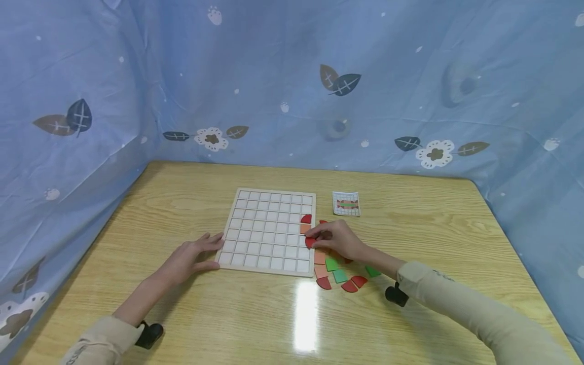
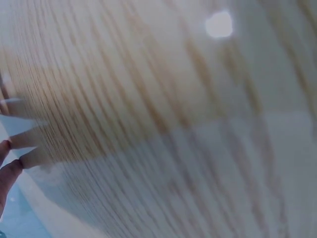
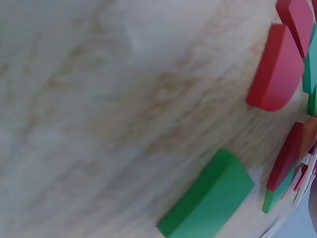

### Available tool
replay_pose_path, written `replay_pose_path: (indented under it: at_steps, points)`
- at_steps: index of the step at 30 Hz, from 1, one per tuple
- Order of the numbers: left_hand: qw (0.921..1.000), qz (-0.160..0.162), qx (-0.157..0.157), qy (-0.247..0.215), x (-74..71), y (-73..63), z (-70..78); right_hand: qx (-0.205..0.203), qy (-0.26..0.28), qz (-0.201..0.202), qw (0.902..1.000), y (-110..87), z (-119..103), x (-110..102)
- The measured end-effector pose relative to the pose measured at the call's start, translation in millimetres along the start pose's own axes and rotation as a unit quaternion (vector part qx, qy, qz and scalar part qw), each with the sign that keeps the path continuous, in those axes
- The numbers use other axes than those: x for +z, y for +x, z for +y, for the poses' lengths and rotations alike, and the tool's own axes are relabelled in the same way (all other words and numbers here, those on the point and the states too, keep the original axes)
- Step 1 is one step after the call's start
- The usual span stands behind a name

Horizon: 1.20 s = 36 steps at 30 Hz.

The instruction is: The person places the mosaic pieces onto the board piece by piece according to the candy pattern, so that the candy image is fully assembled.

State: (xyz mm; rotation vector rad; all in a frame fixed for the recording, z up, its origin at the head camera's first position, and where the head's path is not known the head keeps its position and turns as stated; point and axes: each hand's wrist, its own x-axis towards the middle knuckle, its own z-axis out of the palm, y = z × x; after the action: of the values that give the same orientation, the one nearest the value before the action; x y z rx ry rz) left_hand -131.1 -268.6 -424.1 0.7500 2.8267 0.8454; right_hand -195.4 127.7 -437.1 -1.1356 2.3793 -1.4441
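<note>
Red, flat and shaped like a quarter circle, one piece [image 1: 309, 242] is pinched between the thumb and fingers of the person's right hand [image 1: 341, 240], a narrow grip at the right-hand column of a pale, wooden-looking square grid board [image 1: 266, 250]. It lies just below a flat orange square [image 1: 304, 229] set in that column, with a second red quarter-circle piece [image 1: 306, 219] in the cell above the orange one. The step in hand seems to be fitting the pinched piece into its cell; whether it is fully seated cannot be told, since the fingers cover part of it.

The left hand [image 1: 188, 257] holds nothing; its fingers, spread rather than curled, touch the board's left edge, probably steadying it.

The next move likely calls for turning the curved side the right way, checked against the small printed pattern card [image 1: 346, 204] beyond the board, then pressing the piece flat without nudging the orange square. Loose orange squares [image 1: 321, 272], green pieces [image 1: 340, 276] and red pieces [image 1: 349, 287] lie beside the board on the light wood-grain desk [image 1: 191, 203].
</note>
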Motion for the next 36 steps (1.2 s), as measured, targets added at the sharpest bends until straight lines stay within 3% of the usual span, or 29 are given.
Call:
replay_pose_path:
  at_steps: [5, 13, 19, 36]
  points:
    - [1.0000, 0.001, 0.001, -0.002, 0.5, 0.5, -0.2, 0.011, -0.010, -0.015, 0.9998, 3.8, -1.1, -1.1]
    - [1.0000, 0.000, -0.003, -0.004, 0.1, 0.7, -0.1, 0.035, -0.061, 0.021, 0.9973, 4.7, -4.3, 4.0]
    - [1.0000, -0.001, -0.005, -0.008, -1.1, 0.0, 1.8, 0.037, -0.094, 0.024, 0.9946, 5.4, -7.0, 6.2]
    - [1.0000, 0.000, 0.000, -0.009, 0.3, 0.6, -0.3, 0.016, -0.080, 0.005, 0.9967, 6.4, -2.7, 7.3]
